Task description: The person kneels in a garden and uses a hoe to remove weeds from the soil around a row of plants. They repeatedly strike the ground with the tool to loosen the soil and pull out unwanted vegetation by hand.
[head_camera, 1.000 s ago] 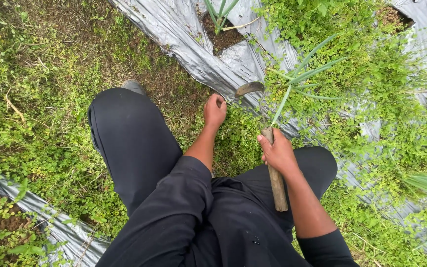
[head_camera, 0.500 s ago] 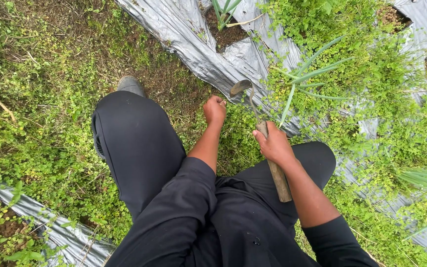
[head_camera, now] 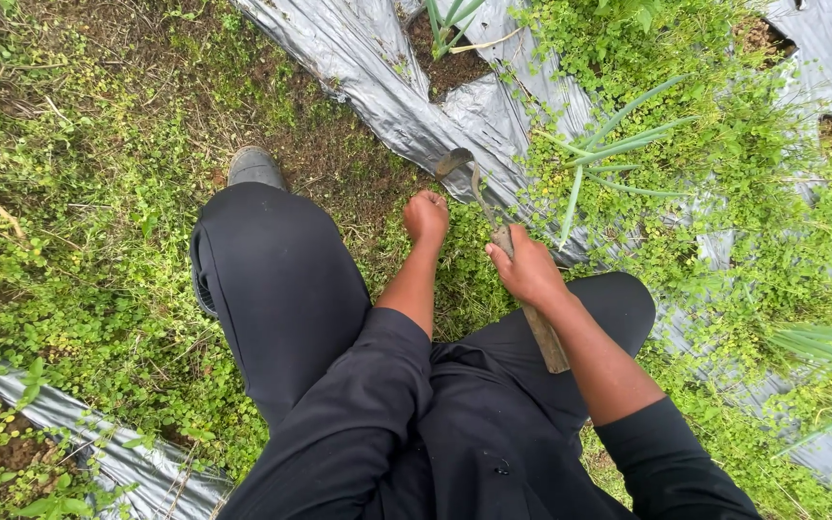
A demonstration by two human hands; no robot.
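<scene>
The person squats over a weedy strip, dark trousers filling the lower middle of the view. The right hand (head_camera: 529,270) is clamped round the wooden handle of a sickle (head_camera: 517,279). The tool's long axis runs on a slant, from the handle's butt low near the right thigh up and to the left, away from the body. Beyond the fist a thin metal shank leads on to the curved blade (head_camera: 456,161), which hooks over to the left at the far end and lies at the edge of the plastic sheet (head_camera: 368,67). The left hand (head_camera: 427,216) is balled into a fist just left of the shank, knuckles up, pressed down into the low weeds (head_camera: 98,279); it looks shut on a tuft, but what is inside the fist I cannot tell. The two hands sit near each other, not touching. A shoe (head_camera: 255,167) pokes out beyond the left knee onto bare brown soil and dry stalks. The grey sheet runs aslant across the top, torn open around a patch of dark earth with a green shoot. Right of the blade a leek (head_camera: 609,144) fans long narrow leaves out of thick small-leaved growth. A second strip of sheet shows at the lower left.
</scene>
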